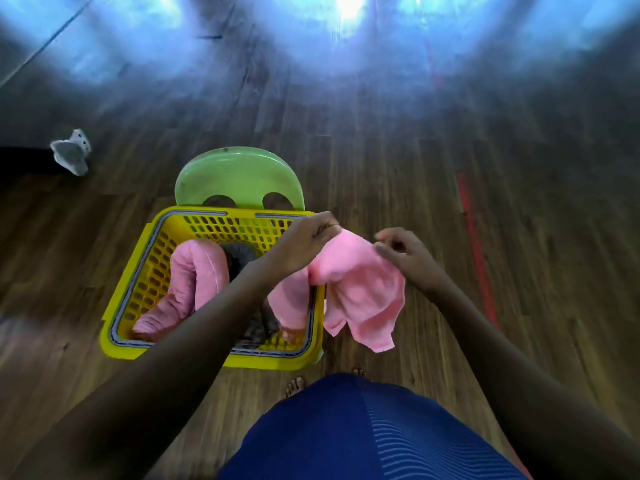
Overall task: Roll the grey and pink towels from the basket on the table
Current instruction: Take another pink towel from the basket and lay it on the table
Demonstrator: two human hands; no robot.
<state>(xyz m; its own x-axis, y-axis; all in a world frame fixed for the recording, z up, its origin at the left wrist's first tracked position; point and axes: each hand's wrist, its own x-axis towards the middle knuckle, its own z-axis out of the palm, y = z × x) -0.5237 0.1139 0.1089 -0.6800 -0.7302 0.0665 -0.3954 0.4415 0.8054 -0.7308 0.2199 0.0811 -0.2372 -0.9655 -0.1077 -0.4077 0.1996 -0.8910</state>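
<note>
L hand (pixel 308 242) & R hand (pixel 403 252) each have their grip pinched on a top corner of a pink towel (pixel 363 292), which hangs just R of the yellow basket (pixel 117 306), w/ a 2nd pink towel (pixel 194 278) & a grey towel (pixel 239 256) inside.
</note>
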